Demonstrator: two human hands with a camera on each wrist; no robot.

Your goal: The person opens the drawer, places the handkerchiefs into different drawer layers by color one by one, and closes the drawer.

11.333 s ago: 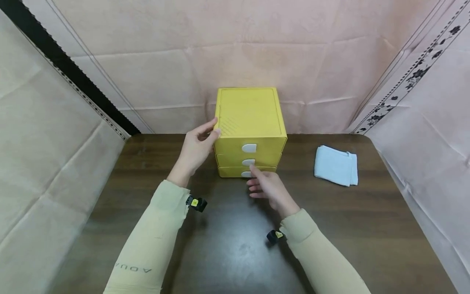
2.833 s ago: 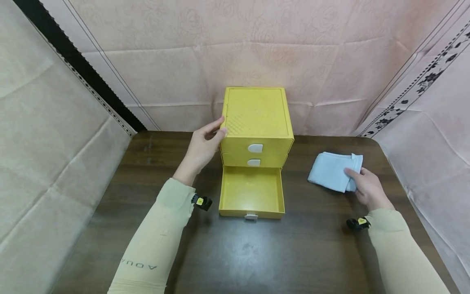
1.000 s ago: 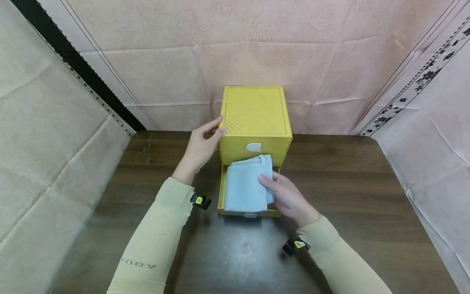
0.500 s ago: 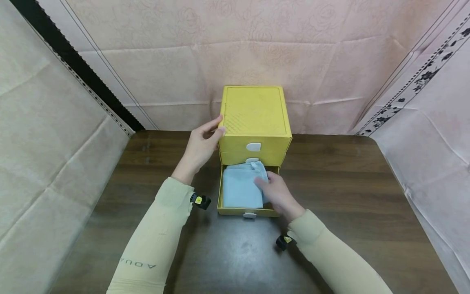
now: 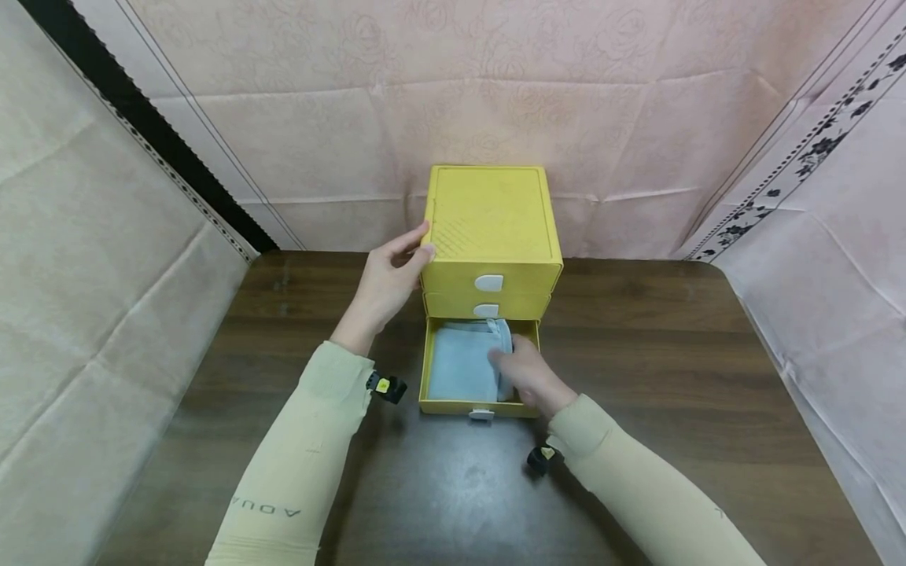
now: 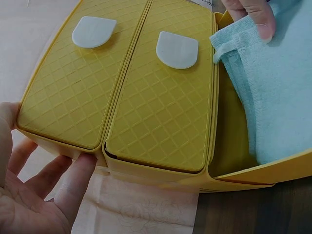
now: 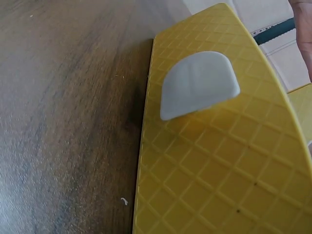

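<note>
A yellow cabinet of drawers [image 5: 488, 216] stands at the back of the table, its bottom drawer [image 5: 460, 407] pulled out and the two above closed. Inside that drawer lies a folded light-blue cloth [image 5: 463, 365], with a hem and loop showing in the left wrist view. My right hand [image 5: 529, 376] pinches the cloth's right edge, thumb on top, other fingers mostly hidden. My left hand [image 5: 384, 289] rests against the cabinet's left side near the front corner; in the left wrist view its fingers [image 6: 75, 187] press the side wall. The right wrist view shows the drawer's front with its white handle [image 7: 200, 85].
The dark wooden table [image 5: 679, 377] spreads around the cabinet. Pale cloth hangs behind [image 5: 566, 94] and on both sides, close to the cabinet's back. White handles [image 5: 488, 283] stick out from the upper drawer fronts.
Over the frames the bottom drawer came out, and my right hand took the cloth from the table's right side and lowered it into the drawer. My left hand stayed on the cabinet.
</note>
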